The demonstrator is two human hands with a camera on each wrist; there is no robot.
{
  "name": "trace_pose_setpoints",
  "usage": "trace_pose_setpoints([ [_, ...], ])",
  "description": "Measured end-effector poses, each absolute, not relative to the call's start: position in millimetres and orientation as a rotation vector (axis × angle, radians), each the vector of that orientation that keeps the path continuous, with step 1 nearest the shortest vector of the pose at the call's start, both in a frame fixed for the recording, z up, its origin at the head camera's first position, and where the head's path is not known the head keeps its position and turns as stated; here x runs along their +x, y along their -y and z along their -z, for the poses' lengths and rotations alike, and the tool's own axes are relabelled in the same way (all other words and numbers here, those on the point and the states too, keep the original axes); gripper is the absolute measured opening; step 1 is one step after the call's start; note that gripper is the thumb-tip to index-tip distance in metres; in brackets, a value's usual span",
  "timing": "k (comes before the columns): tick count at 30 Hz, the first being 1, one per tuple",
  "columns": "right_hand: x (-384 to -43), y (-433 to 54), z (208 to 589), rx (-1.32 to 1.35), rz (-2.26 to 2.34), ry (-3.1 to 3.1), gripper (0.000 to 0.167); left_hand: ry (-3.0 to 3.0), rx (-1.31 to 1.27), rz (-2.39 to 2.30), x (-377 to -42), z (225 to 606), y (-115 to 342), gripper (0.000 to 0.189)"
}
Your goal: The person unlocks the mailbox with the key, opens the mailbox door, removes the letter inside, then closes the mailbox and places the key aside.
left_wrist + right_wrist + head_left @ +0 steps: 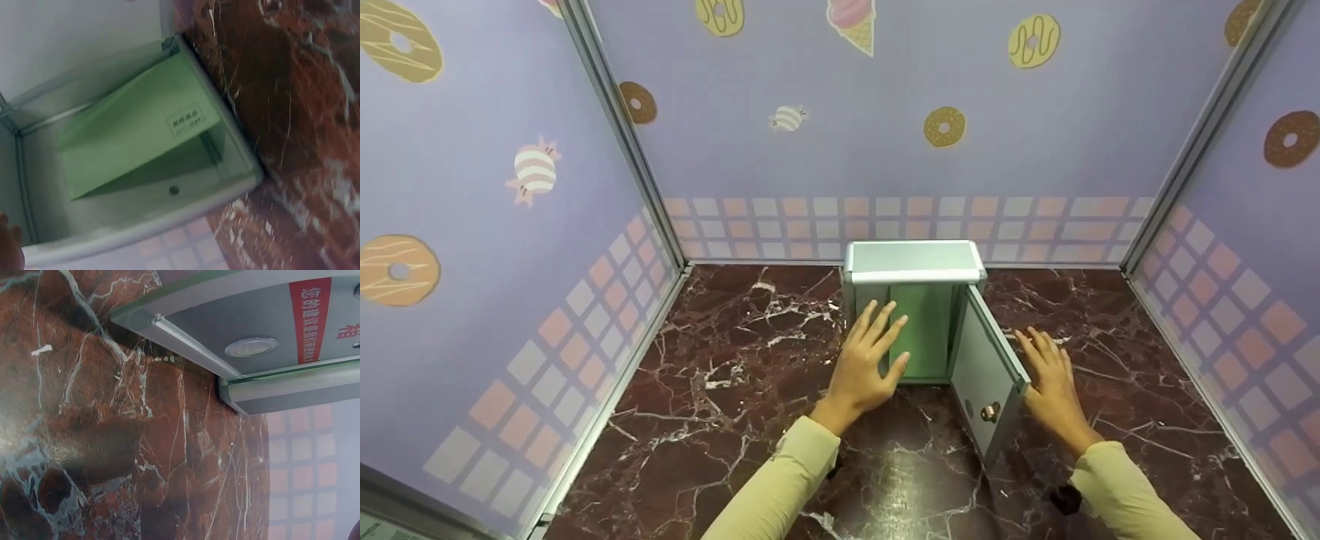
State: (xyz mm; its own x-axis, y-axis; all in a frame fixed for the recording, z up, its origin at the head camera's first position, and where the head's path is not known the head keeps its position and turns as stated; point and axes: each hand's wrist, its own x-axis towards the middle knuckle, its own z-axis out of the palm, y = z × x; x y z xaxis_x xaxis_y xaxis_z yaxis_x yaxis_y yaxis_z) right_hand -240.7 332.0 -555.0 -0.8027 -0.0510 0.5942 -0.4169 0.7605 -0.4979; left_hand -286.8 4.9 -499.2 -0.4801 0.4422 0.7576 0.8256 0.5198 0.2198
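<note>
Possibly bracing the swung-out flat grey metal door (979, 367) with the right hand (1051, 391), with fingers loosely parted, so as to hold the silver-edged, pale grey metal box (915, 259) open. Cannot tell contact; cannot see the thumb. With the left hand (862, 369), spreading fingers before that box. Inside, showing a thin light-green sheet (126, 138), tilted perhaps for want of width, bearing a printed label (187, 122) too blurred to read surely.

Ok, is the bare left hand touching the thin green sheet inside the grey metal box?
Apart. The left wrist view shows the left hand at the lower left corner, a clear gap separating it from the green sheet.
</note>
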Motion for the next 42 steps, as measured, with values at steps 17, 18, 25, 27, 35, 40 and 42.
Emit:
trace_pose_setpoints([
  [17, -240.5, -340.2, 571.4, 0.316, -0.902, 2.391, 0.090, 2.320, -0.744, 1.136, -303.1, 539.9, -33.0, 0.062],
  [18, -240.8, -340.9, 571.9, 0.313, -0.902, 2.388, 0.091, 2.332, -0.723, 1.151, -304.2, 542.2, -34.2, 0.063],
  [25, -242.9, -343.6, 573.5, 0.300, -0.905, 2.396, 0.094, 2.406, -0.572, 1.283, -313.2, 552.4, -39.2, 0.065],
  [27, -242.5, -343.8, 574.2, 0.295, -0.901, 2.399, 0.092, 2.411, -0.534, 1.310, -315.1, 555.0, -39.7, 0.064],
  [35, -240.1, -346.9, 581.1, 0.294, -0.877, 2.385, 0.087, 2.441, -0.489, 1.286, -323.8, 560.4, -45.2, 0.062],
  [40, -238.3, -349.5, 585.5, 0.294, -0.871, 2.365, 0.084, 2.398, -0.475, 1.330, -332.6, 570.3, -49.2, 0.064],
  [42, -237.9, -349.6, 585.9, 0.288, -0.871, 2.364, 0.082, 2.386, -0.438, 1.329, -336.6, 573.0, -50.0, 0.063],
])
